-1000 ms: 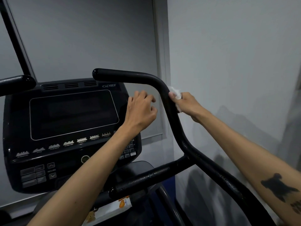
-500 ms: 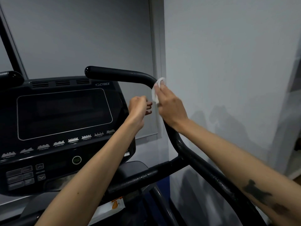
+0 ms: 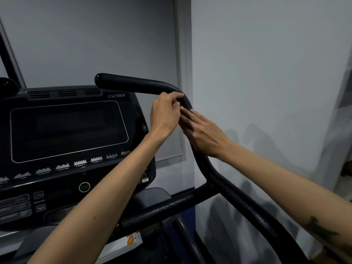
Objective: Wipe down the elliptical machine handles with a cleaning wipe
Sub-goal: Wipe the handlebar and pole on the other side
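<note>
At the bend of the black handle [image 3: 185,103], both hands are meeting: the left hand [image 3: 165,113] is curling its fingers against the bar, the right hand [image 3: 204,133] laying straight fingers along it. The wipe is hidden; open wall [image 3: 266,73] is lying to the right.

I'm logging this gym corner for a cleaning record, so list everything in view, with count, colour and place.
handle: one, black, bent, centre, running down to the right
crossbar: one, black, below the handle
console: one, black, left, screen dark
second handle end: one, black, far left edge
wall: grey-white, right
packet: one, white and orange, bottom centre
wipe: not visible
hands: left and right, both at the handle's bend
</note>
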